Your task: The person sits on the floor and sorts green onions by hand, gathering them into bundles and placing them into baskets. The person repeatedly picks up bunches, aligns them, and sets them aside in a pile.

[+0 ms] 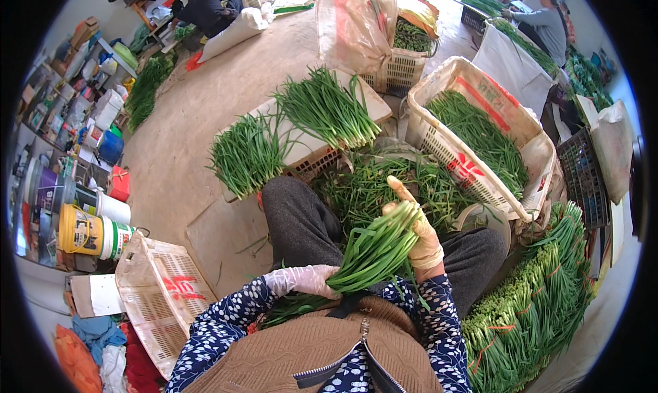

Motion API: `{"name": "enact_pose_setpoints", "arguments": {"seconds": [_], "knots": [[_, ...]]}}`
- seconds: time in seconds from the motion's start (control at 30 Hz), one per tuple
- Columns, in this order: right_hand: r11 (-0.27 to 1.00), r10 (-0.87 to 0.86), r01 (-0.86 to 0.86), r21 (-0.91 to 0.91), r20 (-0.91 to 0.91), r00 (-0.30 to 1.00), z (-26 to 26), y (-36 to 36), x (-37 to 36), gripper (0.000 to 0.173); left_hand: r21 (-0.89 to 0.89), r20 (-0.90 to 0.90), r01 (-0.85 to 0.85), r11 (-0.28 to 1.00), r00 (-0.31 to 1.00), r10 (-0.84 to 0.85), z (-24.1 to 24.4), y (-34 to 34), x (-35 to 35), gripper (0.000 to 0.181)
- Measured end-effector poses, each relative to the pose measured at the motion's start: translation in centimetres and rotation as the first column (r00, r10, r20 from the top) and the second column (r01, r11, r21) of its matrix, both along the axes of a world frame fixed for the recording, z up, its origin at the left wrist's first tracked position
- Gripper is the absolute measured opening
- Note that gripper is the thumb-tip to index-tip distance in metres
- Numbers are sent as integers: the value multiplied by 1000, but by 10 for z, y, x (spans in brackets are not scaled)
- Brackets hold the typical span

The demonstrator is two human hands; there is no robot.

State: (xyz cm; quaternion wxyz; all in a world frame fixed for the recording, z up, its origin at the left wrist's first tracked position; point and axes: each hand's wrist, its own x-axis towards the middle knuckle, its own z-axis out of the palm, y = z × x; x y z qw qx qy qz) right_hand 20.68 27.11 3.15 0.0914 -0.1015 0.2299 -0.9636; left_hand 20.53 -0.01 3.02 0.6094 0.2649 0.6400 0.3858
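Note:
A bunch of green garlic chives (372,251) lies across my lap, its pale cut ends up to the right. My left hand (303,281), in a thin whitish glove, is closed round the leafy end. Near the pale ends, my right hand (419,233) in a yellowish glove grips the bunch, one finger pointing up. Beyond my knees lies a heap of loose leaves and trimmings (385,187). Two sorted piles of chives, a left one (249,154) and a right one (329,108), rest on a white board (378,102) over a crate.
A large plastic crate (483,187) with chives stands at the right, near a round bucket (501,218). Tied bundles (534,295) lie at lower right, an upturned crate (159,285) at lower left. Co-workers sit at upper left (211,7) and upper right (545,25). Shelves (61,100) line the left.

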Motion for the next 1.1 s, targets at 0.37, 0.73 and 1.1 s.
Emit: {"name": "enact_pose_setpoints", "arguments": {"seconds": [0.37, 0.73, 1.1], "knots": [[930, -355, 339, 145, 110, 928, -5, 4, 4, 27, 265, 78, -344, 901, 939, 336, 41, 4, -2, 103], [149, -876, 893, 424, -364, 318, 108, 91, 1, 45, 765, -413, -265, 587, 498, 763, 68, 31, -53, 53], [-36, -879, 897, 440, -441, 181, 91, 15, -15, 53, 400, 666, -525, 752, 729, 155, 47, 163, -9, 71]]}}
